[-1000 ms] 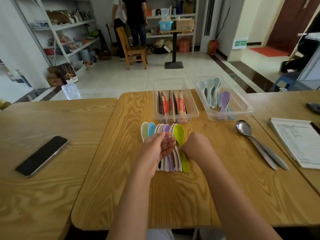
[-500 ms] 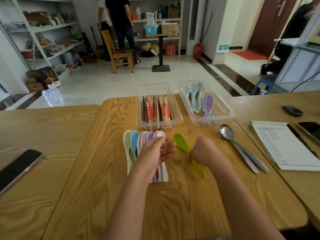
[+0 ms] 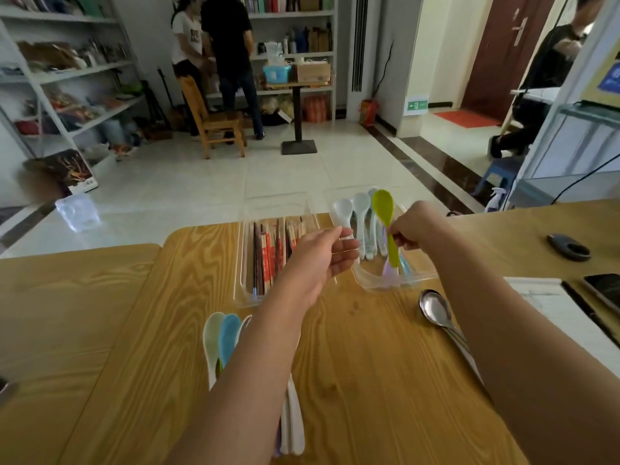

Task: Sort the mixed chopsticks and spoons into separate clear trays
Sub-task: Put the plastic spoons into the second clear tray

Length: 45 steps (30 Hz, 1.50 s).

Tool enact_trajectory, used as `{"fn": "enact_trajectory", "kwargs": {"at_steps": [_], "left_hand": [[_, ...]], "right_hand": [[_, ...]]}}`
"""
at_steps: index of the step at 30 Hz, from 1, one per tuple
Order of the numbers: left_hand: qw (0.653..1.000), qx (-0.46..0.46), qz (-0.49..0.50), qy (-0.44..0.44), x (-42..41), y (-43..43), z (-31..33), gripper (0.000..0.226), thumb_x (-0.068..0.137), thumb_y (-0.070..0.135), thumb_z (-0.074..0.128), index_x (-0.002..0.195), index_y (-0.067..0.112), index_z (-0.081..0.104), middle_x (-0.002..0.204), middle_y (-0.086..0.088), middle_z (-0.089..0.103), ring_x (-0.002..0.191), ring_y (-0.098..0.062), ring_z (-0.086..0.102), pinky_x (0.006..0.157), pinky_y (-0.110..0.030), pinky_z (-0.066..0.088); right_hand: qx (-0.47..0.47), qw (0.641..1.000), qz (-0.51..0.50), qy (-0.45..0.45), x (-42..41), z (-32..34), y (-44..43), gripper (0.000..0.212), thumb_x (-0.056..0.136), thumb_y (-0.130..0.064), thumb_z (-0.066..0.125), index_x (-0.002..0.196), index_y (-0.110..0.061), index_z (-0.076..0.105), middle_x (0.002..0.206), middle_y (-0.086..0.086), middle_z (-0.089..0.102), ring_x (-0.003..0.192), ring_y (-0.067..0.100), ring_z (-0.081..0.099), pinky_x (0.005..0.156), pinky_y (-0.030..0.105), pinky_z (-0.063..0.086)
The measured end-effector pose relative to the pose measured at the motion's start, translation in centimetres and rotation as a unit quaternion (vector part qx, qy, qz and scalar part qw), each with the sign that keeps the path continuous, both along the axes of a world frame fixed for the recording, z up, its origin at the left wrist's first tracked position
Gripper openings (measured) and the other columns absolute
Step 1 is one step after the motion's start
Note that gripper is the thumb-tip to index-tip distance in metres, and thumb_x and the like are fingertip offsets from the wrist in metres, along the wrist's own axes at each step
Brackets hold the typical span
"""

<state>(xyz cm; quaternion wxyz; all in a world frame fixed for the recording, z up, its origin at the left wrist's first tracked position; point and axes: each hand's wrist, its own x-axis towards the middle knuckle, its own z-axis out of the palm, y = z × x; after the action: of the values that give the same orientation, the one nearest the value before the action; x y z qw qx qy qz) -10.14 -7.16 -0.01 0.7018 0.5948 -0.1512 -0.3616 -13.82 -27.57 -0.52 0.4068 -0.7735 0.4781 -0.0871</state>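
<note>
Lifted off the table [image 3: 369,380], green spoon [image 3: 383,209] is pinched mid-handle by right hand [image 3: 414,226]; left hand [image 3: 322,258] relaxed.

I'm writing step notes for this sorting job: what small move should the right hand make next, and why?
Probably lower the green spoon into the tray and let go. The right hand pinches its handle just above the clear spoon tray, where pale spoons already lie. The chopsticks fill the other tray, so this looks like the right one.
</note>
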Motion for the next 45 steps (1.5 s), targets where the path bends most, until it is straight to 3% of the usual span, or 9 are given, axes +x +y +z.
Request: {"fn": "enact_trajectory", "kwargs": {"at_steps": [7,14,18,22,25,31,37,41,45], "left_hand": [[1.000,0.010,0.004,-0.004,2.2,-1.5,-1.0,0.027,0.105,0.019,0.042,0.113,0.004,0.062,0.091,-0.010,0.072,0.080,-0.018,0.067,0.077,-0.029,0.055],[1.000,0.021,0.006,0.002,2.4,-1.7,-2.2,0.025,0.105,0.019,0.043,0.109,0.006,0.064,0.095,-0.011,0.072,0.082,-0.018,0.068,0.077,-0.029,0.055],[1.000,0.025,0.004,0.006,2.3,-1.6,-2.6,0.025,0.105,0.019,0.043,0.108,0.007,0.064,0.092,-0.010,0.073,0.081,-0.018,0.069,0.073,-0.027,0.055],[1.000,0.027,0.006,0.008,2.2,-1.2,-2.4,0.025,0.105,0.019,0.042,0.109,0.006,0.063,0.092,-0.009,0.072,0.080,-0.018,0.068,0.072,-0.027,0.055],[1.000,0.022,0.010,0.012,2.0,-0.9,-2.0,0.025,0.105,0.019,0.042,0.109,0.005,0.063,0.090,-0.008,0.073,0.080,-0.017,0.067,0.071,-0.026,0.055],[1.000,0.001,0.022,0.008,0.6,0.9,-0.2,0.027,0.105,0.021,0.044,0.112,0.004,0.064,0.095,-0.011,0.072,0.080,-0.017,0.068,0.069,-0.025,0.056],[0.993,-0.078,0.086,-0.010,-2.4,5.8,1.2,0.027,0.105,0.022,0.042,0.104,0.008,0.065,0.089,-0.009,0.072,0.077,-0.016,0.068,0.071,-0.027,0.055],[0.984,-0.107,0.142,0.026,-5.1,12.1,-1.3,0.028,0.104,0.022,0.044,0.105,0.006,0.067,0.092,-0.011,0.072,0.080,-0.018,0.068,0.073,-0.028,0.056],[0.984,-0.052,0.166,0.045,-6.5,16.3,-4.4,0.029,0.105,0.023,0.043,0.098,0.007,0.067,0.093,-0.012,0.072,0.079,-0.018,0.067,0.075,-0.029,0.055]], "right_hand": [[-0.025,0.998,0.035,0.039,3.2,-4.9,-1.0,0.026,0.083,0.002,0.062,0.058,0.001,0.061,0.048,0.016,0.063,0.040,0.024,0.056,0.054,0.035,0.052],[-0.045,0.990,0.105,0.084,2.1,-3.8,0.7,0.022,0.085,-0.003,0.066,0.068,-0.007,0.054,0.064,0.009,0.063,0.044,0.014,0.059,0.031,0.015,0.040],[-0.067,0.985,0.092,0.128,2.3,-3.6,0.9,0.014,0.086,-0.009,0.071,0.087,0.000,0.060,0.044,0.004,0.060,0.037,0.011,0.055,0.036,0.019,0.041],[-0.097,0.991,0.068,0.058,2.1,-3.2,0.7,0.023,0.085,-0.015,0.073,0.068,-0.003,0.067,0.049,0.005,0.065,0.035,0.012,0.057,0.051,0.025,0.052],[-0.066,0.996,0.062,0.007,1.4,-2.0,1.8,0.017,0.085,-0.014,0.074,0.076,0.001,0.074,0.058,0.007,0.067,0.051,0.018,0.061,0.071,0.037,0.060],[0.003,0.981,0.099,-0.166,-2.6,0.2,7.7,0.015,0.093,-0.014,0.066,0.089,0.000,0.070,0.074,0.014,0.070,0.049,0.009,0.060,0.043,0.017,0.047],[0.068,0.942,0.106,-0.311,-5.9,0.3,14.6,0.013,0.094,-0.012,0.064,0.087,-0.003,0.070,0.075,0.013,0.070,0.060,0.015,0.065,0.056,0.028,0.051],[0.117,0.935,0.111,-0.316,-8.7,-1.6,19.5,0.013,0.094,-0.009,0.063,0.086,-0.001,0.070,0.071,0.009,0.070,0.058,0.013,0.065,0.053,0.027,0.049],[0.123,0.960,0.125,-0.219,-9.4,-4.6,22.7,0.013,0.091,-0.009,0.066,0.081,-0.001,0.071,0.071,0.012,0.070,0.053,0.013,0.062,0.047,0.024,0.047]]}}
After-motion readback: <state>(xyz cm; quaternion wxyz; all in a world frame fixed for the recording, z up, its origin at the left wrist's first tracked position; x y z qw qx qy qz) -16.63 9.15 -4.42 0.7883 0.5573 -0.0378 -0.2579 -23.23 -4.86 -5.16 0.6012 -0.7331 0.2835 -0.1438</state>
